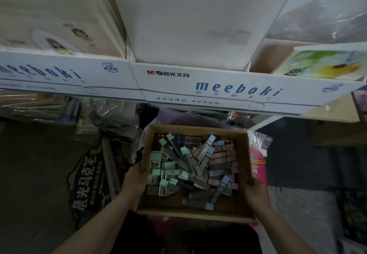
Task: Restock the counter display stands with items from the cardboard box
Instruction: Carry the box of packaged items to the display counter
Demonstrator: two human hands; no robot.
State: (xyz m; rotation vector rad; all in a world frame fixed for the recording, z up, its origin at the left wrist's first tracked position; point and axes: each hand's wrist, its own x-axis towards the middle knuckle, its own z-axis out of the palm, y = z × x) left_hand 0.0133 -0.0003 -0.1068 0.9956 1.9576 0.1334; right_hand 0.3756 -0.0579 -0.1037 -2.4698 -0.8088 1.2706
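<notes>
Left hand (135, 178): grips the left wall of the cardboard box (195, 213), fingers curled over the rim.
Right hand (254, 192): grips the box's right wall, near its near corner.
Beside: crumpled clear plastic (259, 139) and a pink bag (258, 164) on the right; a dark printed sign (87, 182) on the left.
Beyond: white "meeboki" cartons (228, 93) span the view past the far wall.
Box: brown, open-topped, held between both hands.
Contents: slim packs (188, 166) with mint, blue and pink ends, mostly jumbled.
</notes>
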